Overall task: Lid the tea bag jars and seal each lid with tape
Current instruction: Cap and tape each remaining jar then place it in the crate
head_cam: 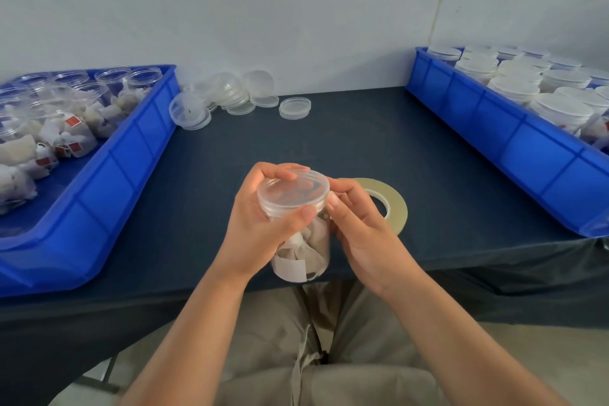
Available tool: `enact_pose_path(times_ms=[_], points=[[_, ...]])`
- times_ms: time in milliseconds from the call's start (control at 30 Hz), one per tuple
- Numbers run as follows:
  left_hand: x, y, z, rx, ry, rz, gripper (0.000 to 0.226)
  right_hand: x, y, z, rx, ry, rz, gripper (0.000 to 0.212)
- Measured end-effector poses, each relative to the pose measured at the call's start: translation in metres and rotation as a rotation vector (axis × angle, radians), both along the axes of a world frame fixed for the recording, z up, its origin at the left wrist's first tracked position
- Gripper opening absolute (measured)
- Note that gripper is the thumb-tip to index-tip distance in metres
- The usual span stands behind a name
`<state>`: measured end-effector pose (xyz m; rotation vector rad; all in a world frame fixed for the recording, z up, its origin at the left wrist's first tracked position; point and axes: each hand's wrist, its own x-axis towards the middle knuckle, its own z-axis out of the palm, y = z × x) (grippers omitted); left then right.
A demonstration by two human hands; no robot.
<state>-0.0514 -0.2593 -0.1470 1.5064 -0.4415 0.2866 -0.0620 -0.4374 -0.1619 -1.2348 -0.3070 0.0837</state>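
Lidded jar (306, 250) held btwn left hand (257, 227) & right hand (362, 234) fingers (346, 188).

Clear jar (306, 249) w/ teabags, lid (293, 188) on; tape roll (397, 206) flat beside.

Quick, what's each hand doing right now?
Left hand: closed round the top of the jar, at its lid.
Right hand: holding the jar's side, thumb by the lid.
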Motion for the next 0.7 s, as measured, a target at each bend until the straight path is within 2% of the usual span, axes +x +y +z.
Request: enact_pose_path(times_ms=[133, 300, 500, 567, 633, 700], points=[[0.001, 0.001, -0.003, -0.031, 0.002, -0.028, 0.05, -0.001, 0.0, 0.001, 0.036, 0.03, 0.036, 0.029], [0.002, -0.001, -0.002, -0.086, 0.02, -0.096, 0.053, -0.003, 0.005, 0.004, 0.232, 0.074, 0.115, 0.03], [0.001, 0.002, -0.001, -0.091, 0.048, -0.124, 0.055, -0.007, 0.009, 0.005, 0.315, 0.156, 0.154, 0.026], [0.0, 0.004, 0.0, -0.074, 0.028, -0.113, 0.053, -0.008, 0.01, 0.005, 0.238, 0.158, 0.101, 0.02], [-0.001, 0.008, 0.001, -0.017, -0.001, -0.066, 0.047, -0.007, 0.008, 0.006, -0.016, 0.037, -0.026, 0.025], [-0.001, 0.011, 0.0, 0.046, -0.015, -0.022, 0.046, -0.006, -0.001, 0.011, -0.323, -0.18, -0.111, 0.035]])
